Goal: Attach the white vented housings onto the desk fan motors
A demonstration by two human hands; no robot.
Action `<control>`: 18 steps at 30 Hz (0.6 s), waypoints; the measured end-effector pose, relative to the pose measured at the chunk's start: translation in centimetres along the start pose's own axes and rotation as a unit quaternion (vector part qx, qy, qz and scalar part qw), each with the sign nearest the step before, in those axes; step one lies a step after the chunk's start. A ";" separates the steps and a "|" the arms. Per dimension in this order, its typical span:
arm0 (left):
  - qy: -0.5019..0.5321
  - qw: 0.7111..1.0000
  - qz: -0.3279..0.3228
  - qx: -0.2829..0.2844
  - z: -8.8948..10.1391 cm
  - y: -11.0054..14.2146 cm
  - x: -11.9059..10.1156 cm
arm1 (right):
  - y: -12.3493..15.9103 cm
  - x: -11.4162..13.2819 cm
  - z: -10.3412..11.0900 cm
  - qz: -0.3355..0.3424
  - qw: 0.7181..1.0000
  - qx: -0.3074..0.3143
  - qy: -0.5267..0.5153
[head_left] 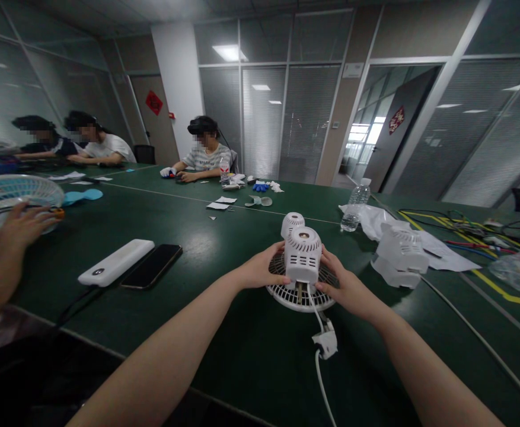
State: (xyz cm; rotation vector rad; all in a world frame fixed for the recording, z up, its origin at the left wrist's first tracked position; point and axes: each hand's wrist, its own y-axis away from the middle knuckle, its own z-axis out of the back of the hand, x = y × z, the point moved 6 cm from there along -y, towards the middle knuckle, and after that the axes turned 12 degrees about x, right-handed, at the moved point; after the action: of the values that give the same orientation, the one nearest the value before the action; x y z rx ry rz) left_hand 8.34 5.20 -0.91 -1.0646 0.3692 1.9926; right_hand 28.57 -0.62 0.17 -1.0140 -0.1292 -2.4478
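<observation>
A white fan motor housing [303,253] stands upright on a round white fan grille [299,298] lying flat on the dark green table [224,249]. My left hand [262,268] cups the housing's left side, fingers curled on it. On the opposite side my right hand [346,286] presses against the housing and the grille rim. A white cable with a small switch box [326,343] runs from the housing toward me. A second white cylindrical part [292,222] sits just behind the housing.
A white power bank [116,261] and black phone [152,265] lie left. Another white fan housing [401,249] on white sheets, a water bottle [356,205] and coloured wires [473,234] are right. A neighbour's hand [22,224] touches a grille at far left. People sit opposite.
</observation>
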 end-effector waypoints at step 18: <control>-0.107 0.993 0.040 -0.001 1.3 0.7 -1.2 | 1.3 0.9 1.5 0.035 0.991 -0.127 0.013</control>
State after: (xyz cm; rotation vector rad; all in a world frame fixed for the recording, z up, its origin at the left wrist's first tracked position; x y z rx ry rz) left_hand 7.46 4.89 0.71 -0.8394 0.2991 2.1547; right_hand 29.57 -1.76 1.77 -1.0726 0.2301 -2.4538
